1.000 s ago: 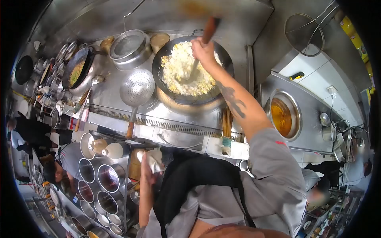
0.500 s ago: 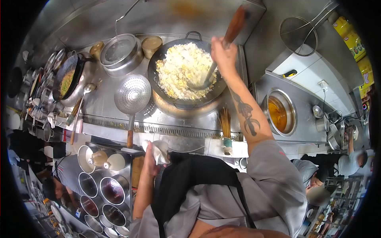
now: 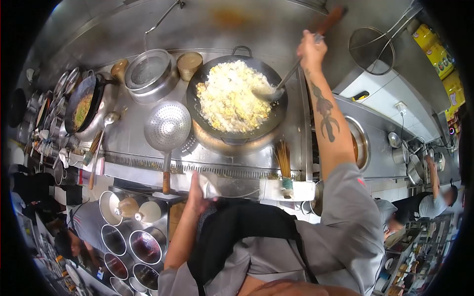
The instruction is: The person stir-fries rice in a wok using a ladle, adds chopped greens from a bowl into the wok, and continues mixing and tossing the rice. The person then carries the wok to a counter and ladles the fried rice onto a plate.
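My right hand point(image 3: 313, 49) is closed around the wooden-handled ladle, above and right of the black wok. The ladle's metal bowl point(image 3: 268, 92) rests at the right edge of a heap of rice with yellow egg point(image 3: 229, 96). That heap fills the middle of the wok point(image 3: 197, 118), which stands on the stove. My left hand point(image 3: 197, 194) is closed on a white cloth point(image 3: 209, 186) near the stove's front edge, below the wok. A perforated skimmer point(image 3: 168, 126) with a wooden handle lies to the wok's left.
A covered metal pot point(image 3: 150, 74) and a tan container point(image 3: 189, 65) stand behind the skimmer. A bamboo brush point(image 3: 284, 165) is at the front edge. Metal containers point(image 3: 145, 246) stand lower left, a steel basin point(image 3: 363, 143) right. Other people stand at both sides.
My right hand has moved right and up, away from the wok, drawing the ladle to the right side of the rice. My left hand still holds the cloth.
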Motion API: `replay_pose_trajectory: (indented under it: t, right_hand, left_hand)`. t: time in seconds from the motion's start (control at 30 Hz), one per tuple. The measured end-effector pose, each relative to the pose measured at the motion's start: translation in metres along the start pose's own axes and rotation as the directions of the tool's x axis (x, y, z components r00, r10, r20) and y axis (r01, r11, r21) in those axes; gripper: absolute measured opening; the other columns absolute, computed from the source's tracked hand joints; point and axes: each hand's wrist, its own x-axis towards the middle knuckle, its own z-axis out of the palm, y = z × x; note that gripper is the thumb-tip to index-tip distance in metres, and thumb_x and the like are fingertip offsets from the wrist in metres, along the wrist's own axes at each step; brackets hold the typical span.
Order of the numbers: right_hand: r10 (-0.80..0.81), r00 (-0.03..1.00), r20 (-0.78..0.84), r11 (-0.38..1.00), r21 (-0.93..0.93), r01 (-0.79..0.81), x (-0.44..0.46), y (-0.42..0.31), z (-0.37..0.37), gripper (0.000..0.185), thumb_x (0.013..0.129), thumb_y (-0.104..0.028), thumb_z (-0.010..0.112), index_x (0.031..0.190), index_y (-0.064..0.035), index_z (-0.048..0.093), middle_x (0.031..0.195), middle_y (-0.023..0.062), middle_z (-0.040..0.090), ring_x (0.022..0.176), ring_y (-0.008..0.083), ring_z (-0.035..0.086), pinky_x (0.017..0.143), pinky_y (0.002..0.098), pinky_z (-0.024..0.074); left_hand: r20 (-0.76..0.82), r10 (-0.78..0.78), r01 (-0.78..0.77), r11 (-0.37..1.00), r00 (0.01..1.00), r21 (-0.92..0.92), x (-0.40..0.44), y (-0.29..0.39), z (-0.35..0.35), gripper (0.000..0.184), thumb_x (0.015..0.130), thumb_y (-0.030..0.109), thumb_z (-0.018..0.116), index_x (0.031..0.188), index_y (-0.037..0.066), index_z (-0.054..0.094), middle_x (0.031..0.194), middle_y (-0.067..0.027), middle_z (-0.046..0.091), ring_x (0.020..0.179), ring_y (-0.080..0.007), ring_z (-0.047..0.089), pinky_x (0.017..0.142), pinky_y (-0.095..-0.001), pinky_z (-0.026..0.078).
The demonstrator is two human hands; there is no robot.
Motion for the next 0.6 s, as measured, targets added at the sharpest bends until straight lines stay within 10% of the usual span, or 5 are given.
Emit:
replay_pose_trajectory:
  t: [0.17,0.27,0.4,0.5,0.6]
  right_hand:
    - [0.096,0.993,-0.074,0.991,-0.091,-0.103,0.002,0.095,0.01,0.02,0.084,-0.01,0.058,0.067,-0.0083,0.048,0.052,-0.0019,0.043,0.034,0.0097,0.035,0.032,0.0285,0.0287]
    - [0.257,0.966,0.03,0.966,-0.042,-0.256,-0.011,0.025,0.051,0.02,0.084,-0.011,0.06,0.069,-0.0082,0.049,0.052,-0.002,0.043,0.035,0.0096,0.036,0.032,0.0281,0.0296]
    - [0.083,0.989,0.126,0.987,0.128,-0.099,-0.044,0.023,0.07,0.025,0.086,-0.017,0.061,0.065,-0.0093,0.049,0.051,-0.0017,0.043,0.037,0.0092,0.038,0.034,0.0278,0.0311]
    - [0.359,0.859,0.364,0.928,-0.046,-0.369,-0.068,0.048,0.109,0.022,0.086,-0.016,0.061,0.068,-0.0075,0.053,0.053,-0.0009,0.046,0.037,0.0094,0.04,0.035,0.0274,0.032]
    - [0.143,0.897,0.417,0.986,0.021,-0.167,-0.081,0.028,0.143,0.02,0.085,-0.014,0.062,0.068,-0.0071,0.052,0.054,-0.0014,0.045,0.038,0.009,0.039,0.035,0.0269,0.0312]
  left_hand:
    - [-0.102,-0.044,0.039,0.998,0.994,-0.048,0.073,0.025,0.076,0.062,0.089,0.071,0.028,0.109,0.017,0.051,0.083,-0.004,0.06,0.072,-0.0221,0.059,0.052,-0.0365,0.043]
    - [-0.083,-0.108,0.092,0.98,0.991,-0.178,0.126,0.019,0.088,0.057,0.086,0.068,0.04,0.118,0.021,0.046,0.107,-0.0021,0.054,0.093,-0.0224,0.052,0.078,-0.0441,0.04]
    - [-0.083,-0.087,0.071,0.982,0.993,-0.176,0.156,0.017,0.089,0.038,0.088,0.047,0.053,0.11,0.016,0.051,0.099,-0.0043,0.056,0.087,-0.0214,0.053,0.067,-0.0378,0.045]
    - [-0.064,-0.095,0.085,0.985,0.993,-0.15,0.16,0.018,0.087,0.022,0.086,0.028,0.06,0.101,0.014,0.054,0.086,-0.0039,0.056,0.079,-0.0183,0.053,0.061,-0.0343,0.045]
    - [-0.128,-0.107,0.089,0.987,0.986,-0.137,0.15,0.021,0.089,0.016,0.084,0.021,0.061,0.096,0.013,0.055,0.079,-0.0033,0.056,0.073,-0.0169,0.053,0.055,-0.0318,0.044]
